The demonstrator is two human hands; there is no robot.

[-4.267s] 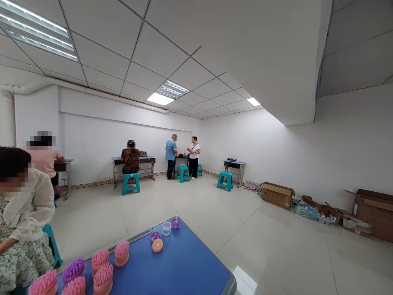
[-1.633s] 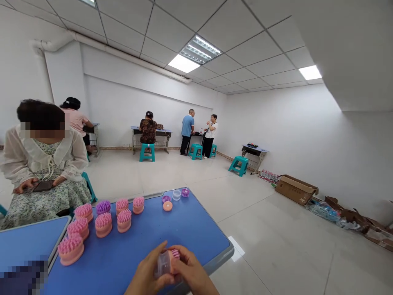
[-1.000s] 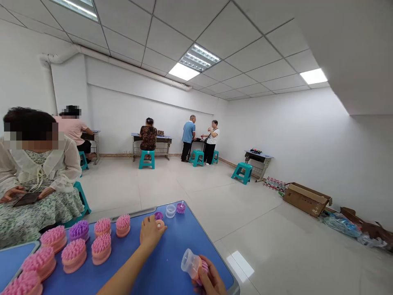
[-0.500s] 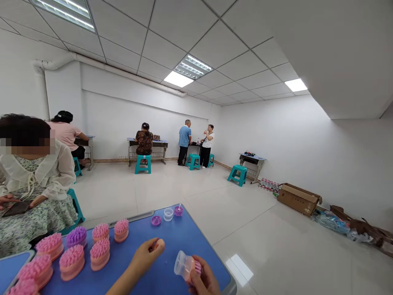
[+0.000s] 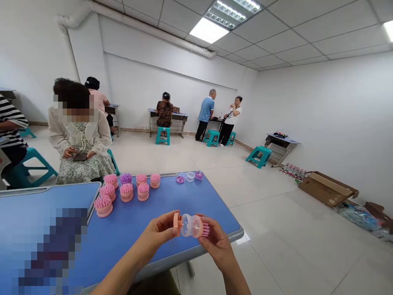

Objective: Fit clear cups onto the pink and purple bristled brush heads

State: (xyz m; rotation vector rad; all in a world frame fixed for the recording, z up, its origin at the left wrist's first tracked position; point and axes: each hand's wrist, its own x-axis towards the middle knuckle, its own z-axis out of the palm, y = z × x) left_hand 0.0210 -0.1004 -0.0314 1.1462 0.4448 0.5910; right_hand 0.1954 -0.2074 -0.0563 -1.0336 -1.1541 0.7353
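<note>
**Q:** Fig., hands: what state?

**A:** L hand & R hand both closed, gripping one assembly, held approx. level above the table, near its front edge. L fingers wrap the pink cap; R fingers wrap the pink bristle head. Clear plastic cylinder sits between the two.

**Q:** Surroundings?

**A:** Blue table bears, beyond the hands, 7 pink bristle brushes & 1 purple bristle brush, all upright, bristles up, grouped well apart from the hands. Farther R: small purple disc, clear cup, small purple bristle piece, close together near the far edge. Adjoining blue table on the L, w/ pixelated patch; contents can't be told.

**Q:** Others nearby?

**A:** Seated person in floral dress beyond the table, both hands on a tablet. Others farther off by the walls, on or beside teal stools. Cardboard box on floor, R.
</note>
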